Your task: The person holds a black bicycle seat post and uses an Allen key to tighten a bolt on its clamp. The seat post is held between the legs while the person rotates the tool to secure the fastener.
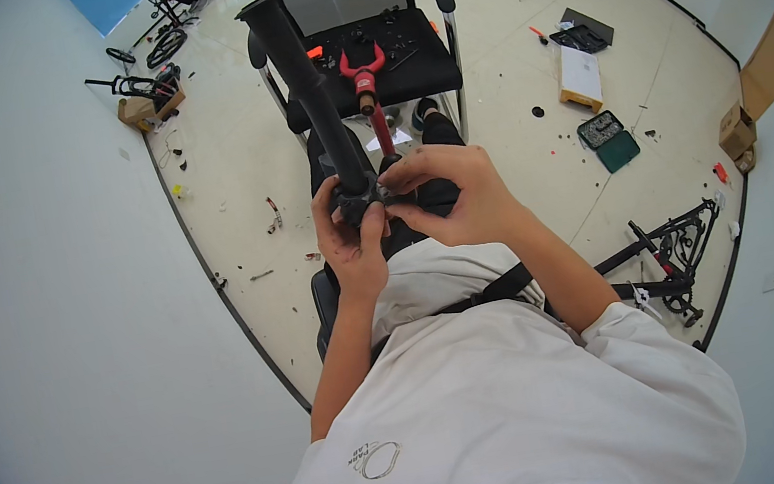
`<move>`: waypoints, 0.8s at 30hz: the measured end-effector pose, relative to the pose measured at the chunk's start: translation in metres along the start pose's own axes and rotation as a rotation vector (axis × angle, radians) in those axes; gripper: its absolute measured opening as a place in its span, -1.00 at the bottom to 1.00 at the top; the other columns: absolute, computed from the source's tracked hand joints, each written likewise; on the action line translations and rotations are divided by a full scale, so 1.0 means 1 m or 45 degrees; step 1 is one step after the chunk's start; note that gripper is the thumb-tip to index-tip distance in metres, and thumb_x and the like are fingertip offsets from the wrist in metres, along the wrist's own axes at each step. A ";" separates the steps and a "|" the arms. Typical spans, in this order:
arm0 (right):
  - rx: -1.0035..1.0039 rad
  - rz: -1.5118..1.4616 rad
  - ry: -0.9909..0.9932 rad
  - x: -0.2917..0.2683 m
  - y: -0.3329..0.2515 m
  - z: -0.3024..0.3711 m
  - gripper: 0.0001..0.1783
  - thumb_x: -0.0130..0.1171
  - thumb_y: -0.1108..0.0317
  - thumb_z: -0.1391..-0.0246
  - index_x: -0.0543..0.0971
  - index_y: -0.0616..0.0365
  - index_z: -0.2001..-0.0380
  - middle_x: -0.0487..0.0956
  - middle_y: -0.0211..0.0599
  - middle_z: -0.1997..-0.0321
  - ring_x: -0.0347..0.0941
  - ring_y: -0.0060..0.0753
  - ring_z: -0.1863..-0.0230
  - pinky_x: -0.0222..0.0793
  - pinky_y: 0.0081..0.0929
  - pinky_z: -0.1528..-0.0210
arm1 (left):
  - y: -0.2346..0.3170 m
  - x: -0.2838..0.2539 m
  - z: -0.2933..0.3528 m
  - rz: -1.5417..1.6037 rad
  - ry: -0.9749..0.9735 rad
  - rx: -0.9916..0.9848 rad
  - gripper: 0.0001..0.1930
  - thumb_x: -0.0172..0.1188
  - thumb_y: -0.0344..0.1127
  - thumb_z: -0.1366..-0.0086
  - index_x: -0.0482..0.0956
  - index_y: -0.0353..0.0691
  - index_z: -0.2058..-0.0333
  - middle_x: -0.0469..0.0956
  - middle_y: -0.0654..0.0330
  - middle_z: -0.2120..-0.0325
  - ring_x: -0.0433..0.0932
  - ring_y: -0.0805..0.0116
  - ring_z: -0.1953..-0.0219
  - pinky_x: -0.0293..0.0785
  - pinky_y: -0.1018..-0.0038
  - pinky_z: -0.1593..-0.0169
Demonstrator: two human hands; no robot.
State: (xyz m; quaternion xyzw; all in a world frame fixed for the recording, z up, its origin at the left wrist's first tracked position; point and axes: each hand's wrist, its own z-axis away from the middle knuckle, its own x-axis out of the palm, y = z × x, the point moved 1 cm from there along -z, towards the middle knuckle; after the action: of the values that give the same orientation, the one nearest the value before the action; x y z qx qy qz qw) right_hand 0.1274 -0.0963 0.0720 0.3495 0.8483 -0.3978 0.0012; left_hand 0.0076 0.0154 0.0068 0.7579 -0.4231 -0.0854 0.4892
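Between my hands stands a long black bicycle tube [316,101], tilted slightly left, its thicker part at the far end. At its near end is a black clamp head [358,202]. My left hand [353,252] is closed round this clamp head, thumb in front and fingers along its left side. From the right, my right hand [455,193] pinches at a small metallic piece on the clamp with thumb and forefinger. The fingertips partly hide that piece, so its kind is unclear. Just beyond the hands, a red forked bicycle part [364,73] rests against the chair seat.
A black office chair [435,62] faces me, small dark parts on its seat. On the floor to the right lie a green case [614,150], a white box [579,78] and a black bicycle frame [664,264]. A cardboard box [151,107] sits by the left wall.
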 end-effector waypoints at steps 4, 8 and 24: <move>-0.097 0.168 0.019 0.002 -0.002 0.000 -0.73 0.34 0.56 0.15 0.65 0.20 0.27 0.61 -0.31 0.34 0.61 -0.34 0.39 0.54 -0.55 0.33 | 0.000 0.000 0.000 -0.038 -0.021 0.030 -0.49 0.08 -0.55 -0.26 0.19 -0.31 -0.18 0.53 0.12 0.36 0.45 0.49 0.53 0.39 0.58 0.44; -0.167 0.301 0.034 0.004 0.000 0.002 -0.77 0.32 0.54 0.13 0.65 0.18 0.30 0.60 -0.32 0.31 0.59 -0.32 0.41 0.54 -0.53 0.37 | -0.002 0.001 0.001 -0.017 -0.030 0.026 -0.49 0.11 -0.54 -0.27 0.19 -0.30 -0.17 0.52 0.16 0.39 0.44 0.54 0.50 0.37 0.61 0.42; 0.459 -0.255 0.178 0.020 0.010 0.005 -0.82 0.24 0.41 -0.12 0.60 0.37 0.41 0.64 -0.24 0.54 0.61 -0.52 0.52 0.47 -0.67 0.45 | -0.005 0.004 0.002 -0.157 0.079 0.047 -0.50 0.16 -0.52 -0.28 0.21 -0.31 -0.15 0.55 0.18 0.32 0.48 0.60 0.37 0.41 0.68 0.30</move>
State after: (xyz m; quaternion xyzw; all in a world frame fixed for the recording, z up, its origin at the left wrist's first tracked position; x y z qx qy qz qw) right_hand 0.1169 -0.0837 0.0557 0.2847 0.7920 -0.5160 -0.1597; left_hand 0.0118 0.0124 0.0025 0.7937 -0.3618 -0.0840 0.4819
